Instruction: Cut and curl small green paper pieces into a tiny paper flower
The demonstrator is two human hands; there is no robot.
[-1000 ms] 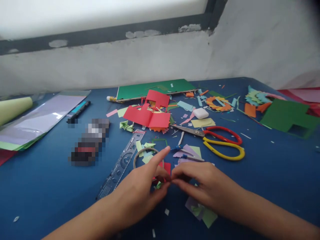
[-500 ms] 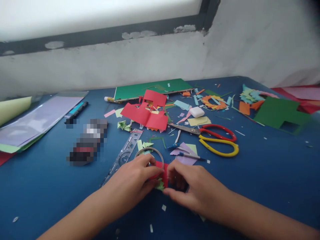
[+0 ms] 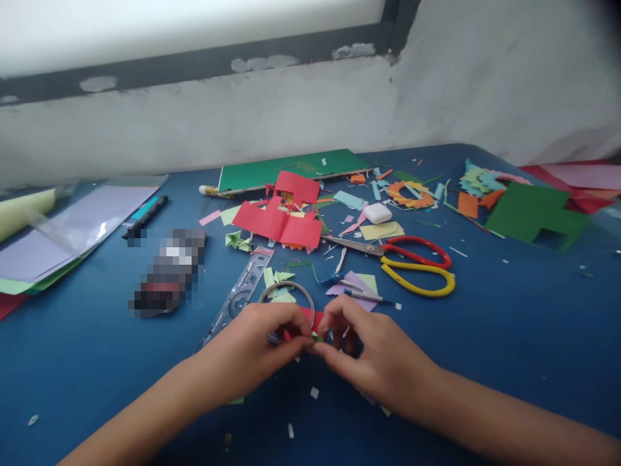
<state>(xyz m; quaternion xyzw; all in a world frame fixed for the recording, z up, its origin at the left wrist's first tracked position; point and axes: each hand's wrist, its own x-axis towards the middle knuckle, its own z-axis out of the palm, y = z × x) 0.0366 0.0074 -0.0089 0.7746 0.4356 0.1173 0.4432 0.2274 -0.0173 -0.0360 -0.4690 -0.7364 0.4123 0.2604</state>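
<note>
My left hand [image 3: 276, 336] and my right hand [image 3: 369, 340] meet at the fingertips, low in the middle of the head view. Both are closed in a pinch on a small folded piece of light green paper [image 3: 316, 337], mostly hidden by the fingers. Just behind the fingers a red paper piece [image 3: 317, 318] shows. A thin ring [image 3: 308, 294], which looks like a tape roll, stands by my left fingers. Beside that hand lies a clear ruler [image 3: 247, 285]. A compass [image 3: 363, 294] rests on purple paper beyond my right hand.
Scissors [image 3: 412, 259] with red and yellow handles lie right of centre. Around a cut red sheet [image 3: 286, 223] are paper scraps and a white eraser [image 3: 377, 212]. Behind stands a green board [image 3: 291, 169]. Plastic-sleeved paper [image 3: 97, 213] lies left, a green sheet [image 3: 524, 210] right.
My hands have drawn together, the right fingertips now meeting the left ones at the green paper piece. More of that piece is covered. The whole view has shifted slightly.
</note>
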